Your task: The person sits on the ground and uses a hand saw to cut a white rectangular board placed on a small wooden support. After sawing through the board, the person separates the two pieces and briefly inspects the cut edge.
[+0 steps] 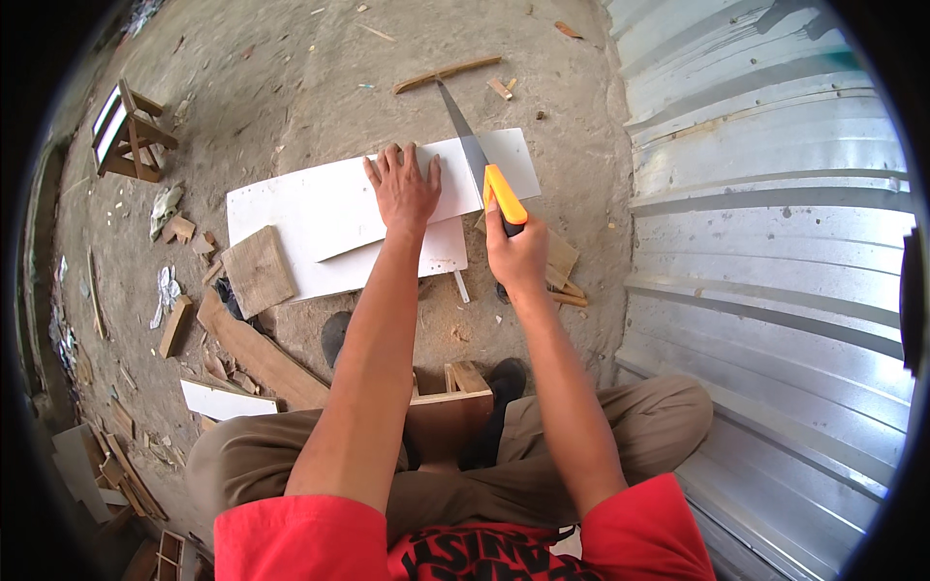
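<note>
My right hand (515, 250) is wrapped round the orange and black handle of a handsaw (464, 124). Its blade points away from me and lies across a white board (329, 215), near the board's right end. A line runs across the board beside the blade; how deep it goes I cannot tell. Pressed flat on the same board, left of the saw, is my left hand (403, 187) with its fingers spread. Under that board lies a second white board (443, 249), partly covered. A square wooden block (259, 271) rests on the white boards' left side.
Corrugated metal sheeting (765, 252) walls off the right side. A small wooden stool (133, 136) stands at the far left. Wood offcuts and scraps litter the concrete floor, among them a long brown plank (262, 351) and a thin strip (448, 74) beyond the saw tip.
</note>
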`<state>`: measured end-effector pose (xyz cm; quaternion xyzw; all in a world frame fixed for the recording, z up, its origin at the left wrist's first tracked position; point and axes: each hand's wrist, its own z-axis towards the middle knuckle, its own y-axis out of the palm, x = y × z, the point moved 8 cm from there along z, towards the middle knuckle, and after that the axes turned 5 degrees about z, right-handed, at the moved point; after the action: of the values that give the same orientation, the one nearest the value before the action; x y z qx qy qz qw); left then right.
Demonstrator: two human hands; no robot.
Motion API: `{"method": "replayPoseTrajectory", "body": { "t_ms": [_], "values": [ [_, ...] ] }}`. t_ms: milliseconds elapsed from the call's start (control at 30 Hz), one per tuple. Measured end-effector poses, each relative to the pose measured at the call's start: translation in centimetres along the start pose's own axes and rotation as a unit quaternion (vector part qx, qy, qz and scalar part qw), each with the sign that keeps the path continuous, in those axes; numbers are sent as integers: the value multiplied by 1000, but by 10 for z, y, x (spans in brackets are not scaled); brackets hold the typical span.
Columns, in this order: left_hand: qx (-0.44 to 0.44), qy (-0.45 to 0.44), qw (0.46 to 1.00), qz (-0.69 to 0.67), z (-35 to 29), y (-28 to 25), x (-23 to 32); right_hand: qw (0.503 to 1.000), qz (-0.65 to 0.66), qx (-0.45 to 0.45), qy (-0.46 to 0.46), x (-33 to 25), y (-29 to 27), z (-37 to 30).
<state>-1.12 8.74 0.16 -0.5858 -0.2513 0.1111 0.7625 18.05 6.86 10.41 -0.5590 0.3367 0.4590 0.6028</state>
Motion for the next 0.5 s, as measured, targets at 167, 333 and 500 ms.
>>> {"method": "replayPoseTrajectory", "body": {
  "t_ms": [167,333,500],
  "values": [
    [-20,0,1000,-4,1,0,3,999,0,-18,35,3,6,-8],
    [17,44,999,-19,-6,-6,1,999,8,-6,41,5,0,-23],
    [3,81,996,-41,-41,-17,5,997,-10,22,73,4,-13,-71]
  ]
}}
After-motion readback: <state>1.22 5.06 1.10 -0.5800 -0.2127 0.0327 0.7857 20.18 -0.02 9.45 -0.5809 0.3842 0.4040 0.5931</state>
